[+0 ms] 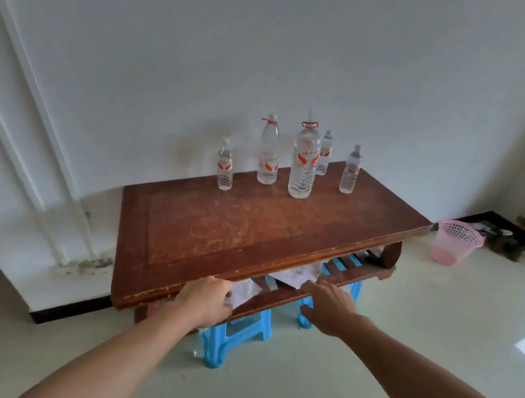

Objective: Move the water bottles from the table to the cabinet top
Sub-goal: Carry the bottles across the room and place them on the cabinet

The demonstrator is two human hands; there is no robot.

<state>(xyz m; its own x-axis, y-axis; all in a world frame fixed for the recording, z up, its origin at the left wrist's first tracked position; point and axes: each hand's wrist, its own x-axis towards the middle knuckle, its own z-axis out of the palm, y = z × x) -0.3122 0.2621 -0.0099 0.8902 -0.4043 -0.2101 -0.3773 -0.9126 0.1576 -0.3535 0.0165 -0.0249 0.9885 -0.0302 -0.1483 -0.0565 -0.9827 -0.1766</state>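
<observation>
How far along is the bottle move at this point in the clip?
Nothing looks moved yet: five water bottles stand upright near the far edge of the wooden table, and no cabinet is in view. Neither hand holds a bottle; the left hand rests at the table's near edge, and the right hand reaches toward the lower shelf. All five bottles remain to be carried.

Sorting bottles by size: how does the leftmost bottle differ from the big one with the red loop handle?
The leftmost small clear plastic bottle is shorter, slimmer and has a pale cap; the large clear plastic bottle with the red loop handle is taller and wider. Both stand upright on the brown wooden table, with red-and-white labels.
</observation>
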